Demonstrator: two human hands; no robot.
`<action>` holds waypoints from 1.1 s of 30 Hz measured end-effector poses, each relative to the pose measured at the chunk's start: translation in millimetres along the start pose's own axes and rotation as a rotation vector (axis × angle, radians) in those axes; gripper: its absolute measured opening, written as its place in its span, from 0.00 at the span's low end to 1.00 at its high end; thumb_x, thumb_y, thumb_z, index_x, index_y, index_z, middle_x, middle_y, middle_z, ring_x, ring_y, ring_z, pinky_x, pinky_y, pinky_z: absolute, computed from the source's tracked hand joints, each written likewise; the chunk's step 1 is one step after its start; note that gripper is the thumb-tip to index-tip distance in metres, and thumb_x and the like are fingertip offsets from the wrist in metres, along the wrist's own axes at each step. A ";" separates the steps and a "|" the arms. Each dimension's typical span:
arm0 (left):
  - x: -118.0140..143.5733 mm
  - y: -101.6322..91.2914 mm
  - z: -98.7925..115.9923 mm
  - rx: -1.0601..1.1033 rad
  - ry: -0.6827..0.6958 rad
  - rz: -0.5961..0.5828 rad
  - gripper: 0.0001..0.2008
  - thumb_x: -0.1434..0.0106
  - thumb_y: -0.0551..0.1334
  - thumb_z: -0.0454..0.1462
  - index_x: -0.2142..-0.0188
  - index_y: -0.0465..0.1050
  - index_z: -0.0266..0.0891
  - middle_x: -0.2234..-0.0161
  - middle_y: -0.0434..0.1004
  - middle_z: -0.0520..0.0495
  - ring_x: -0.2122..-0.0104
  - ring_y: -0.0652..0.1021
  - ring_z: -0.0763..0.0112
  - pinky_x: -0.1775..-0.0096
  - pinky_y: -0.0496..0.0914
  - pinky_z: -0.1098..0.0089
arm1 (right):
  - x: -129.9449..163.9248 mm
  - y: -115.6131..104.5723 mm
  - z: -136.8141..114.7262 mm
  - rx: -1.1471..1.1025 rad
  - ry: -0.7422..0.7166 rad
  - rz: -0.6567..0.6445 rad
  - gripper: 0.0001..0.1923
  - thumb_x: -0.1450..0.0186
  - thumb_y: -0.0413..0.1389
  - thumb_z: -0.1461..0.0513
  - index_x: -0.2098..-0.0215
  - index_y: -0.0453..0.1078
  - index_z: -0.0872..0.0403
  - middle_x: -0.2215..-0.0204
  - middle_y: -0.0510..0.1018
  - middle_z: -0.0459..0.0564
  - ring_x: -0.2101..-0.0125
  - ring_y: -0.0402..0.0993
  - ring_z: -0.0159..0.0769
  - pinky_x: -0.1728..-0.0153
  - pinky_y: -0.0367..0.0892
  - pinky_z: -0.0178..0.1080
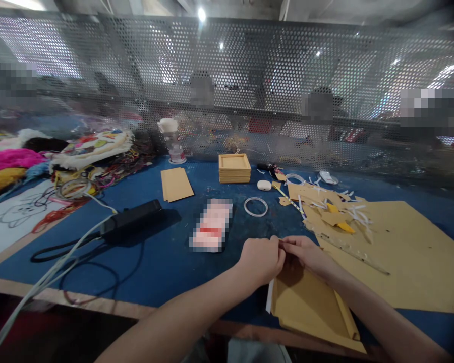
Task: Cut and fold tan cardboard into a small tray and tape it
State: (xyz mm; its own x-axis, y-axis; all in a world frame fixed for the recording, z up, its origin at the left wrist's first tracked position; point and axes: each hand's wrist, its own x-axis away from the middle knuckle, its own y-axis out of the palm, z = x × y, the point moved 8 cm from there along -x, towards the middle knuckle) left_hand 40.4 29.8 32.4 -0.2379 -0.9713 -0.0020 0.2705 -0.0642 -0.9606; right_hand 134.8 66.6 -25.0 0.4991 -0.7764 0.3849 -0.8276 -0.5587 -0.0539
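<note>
A brown kraft cardboard piece [310, 307] with folded-up edges lies at the table's front edge, a white strip along its left side. My left hand [263, 259] is closed at its far left corner, fingers curled in. Beside it, my right hand [308, 254] pinches the far edge, thumb and fingertips together. The two hands meet at that corner, and their fingers hide the exact fold. A clear plastic ring [256, 206] and a pink phone-shaped item [212, 224], blurred out, lie beyond my left hand.
Stacked cardboard trays [234, 169] and flat cardboard pieces [177, 184] stand farther back. Paper scraps [325, 206] and a large kraft sheet [408, 252] cover the right. At left are a black power strip [132, 220], cables and colourful yarn [15, 160]. A perforated metal screen [227, 75] closes the back.
</note>
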 end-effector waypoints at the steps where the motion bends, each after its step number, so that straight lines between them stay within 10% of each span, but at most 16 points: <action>1: 0.0 -0.2 -0.6 0.003 -0.003 0.005 0.15 0.33 0.47 0.40 0.59 0.69 0.37 0.65 0.80 0.40 0.65 0.81 0.55 0.65 0.72 0.61 | 0.1 -0.3 0.1 0.002 -0.001 0.001 0.16 0.47 0.63 0.50 0.73 0.73 0.55 0.84 0.76 0.43 0.83 0.71 0.30 0.81 0.63 0.31; 33: -3.4 5.0 -15.6 0.194 -0.087 -0.043 0.15 0.35 0.46 0.40 0.62 0.71 0.40 0.63 0.80 0.41 0.62 0.80 0.55 0.62 0.71 0.61 | -2.1 -2.8 2.0 0.014 -0.025 -0.020 0.16 0.46 0.62 0.50 0.74 0.70 0.55 0.83 0.76 0.44 0.84 0.69 0.29 0.80 0.62 0.32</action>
State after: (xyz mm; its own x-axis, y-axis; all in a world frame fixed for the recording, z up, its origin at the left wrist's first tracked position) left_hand 27.9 36.4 23.3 -0.1740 -0.9823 0.0695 0.4384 -0.1405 -0.8877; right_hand 136.6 69.2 -27.5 0.5220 -0.7718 0.3631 -0.8138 -0.5781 -0.0590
